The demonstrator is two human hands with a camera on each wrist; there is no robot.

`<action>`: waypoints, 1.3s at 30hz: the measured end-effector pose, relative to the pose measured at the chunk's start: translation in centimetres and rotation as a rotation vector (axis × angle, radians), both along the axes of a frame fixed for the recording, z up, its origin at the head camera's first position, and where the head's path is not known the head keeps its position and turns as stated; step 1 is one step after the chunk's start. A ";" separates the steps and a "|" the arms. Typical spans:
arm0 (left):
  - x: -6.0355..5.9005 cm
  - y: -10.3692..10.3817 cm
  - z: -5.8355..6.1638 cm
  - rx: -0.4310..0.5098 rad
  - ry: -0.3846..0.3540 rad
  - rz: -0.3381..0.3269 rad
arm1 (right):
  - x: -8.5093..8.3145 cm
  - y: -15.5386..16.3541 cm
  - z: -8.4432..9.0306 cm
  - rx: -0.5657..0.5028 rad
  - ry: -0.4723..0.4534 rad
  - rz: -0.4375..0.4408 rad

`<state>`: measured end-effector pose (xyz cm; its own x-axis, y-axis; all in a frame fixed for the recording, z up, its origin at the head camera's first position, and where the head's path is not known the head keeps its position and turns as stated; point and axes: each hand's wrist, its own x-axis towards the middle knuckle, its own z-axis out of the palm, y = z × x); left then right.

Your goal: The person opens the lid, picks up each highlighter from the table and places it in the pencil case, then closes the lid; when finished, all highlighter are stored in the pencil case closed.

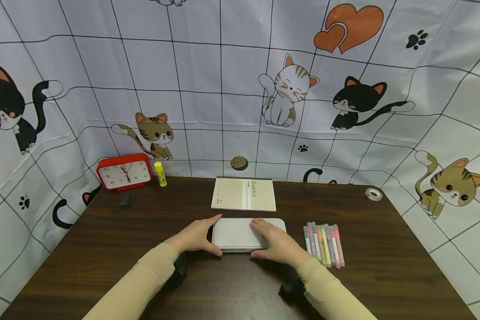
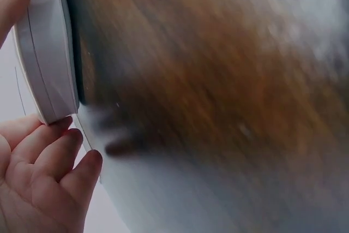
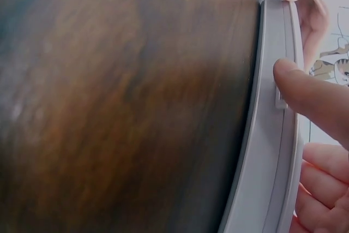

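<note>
Case (image 1: 240,234), a flat white box with rounded corners, lay on the dark wood tabletop (image 1: 104,249) at lower centre of the head view, between the two hands. Left hand (image 1: 196,238) clasped its left end, fingers reaching along the far edge and the thumb curled at the near left corner. Right hand (image 1: 278,244) covered its right part, fingers spread over the lid and the thumb hooked on the near edge, so the case's right end was partly hidden under that hand. Both hands were gripping the case.

From the left wrist, the case (image 2: 46,53) showed edge-on at upper left, with fingers (image 2: 60,156) curled just below its corner and touching it; the tabletop behind was blurred. From the right wrist, the case's rim (image 3: 275,135) ran down the right side of the frame, a fingertip (image 3: 305,88) pressing against a small tab on the rim.

Just beyond the case lay a notebook (image 1: 244,194). Right of it, close to the right hand, a row of pens (image 1: 324,244) lay side by side. A tape roll (image 1: 373,194) sat at the far right, and a red clock (image 1: 124,172), a glue stick (image 1: 160,174) and a small dark block (image 1: 124,200) at the far left.
</note>
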<state>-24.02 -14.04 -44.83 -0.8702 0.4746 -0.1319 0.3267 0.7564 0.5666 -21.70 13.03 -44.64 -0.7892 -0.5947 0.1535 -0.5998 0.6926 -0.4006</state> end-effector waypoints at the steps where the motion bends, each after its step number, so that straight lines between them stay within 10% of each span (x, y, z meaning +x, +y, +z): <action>1: 0.0 0.1 0.0 -0.002 -0.001 0.000 | 0.0 -0.1 0.0 0.004 0.001 0.000; 39: 0.4 1.1 -0.2 -0.056 0.059 0.019 | -0.1 -2.1 1.0 0.379 0.467 0.127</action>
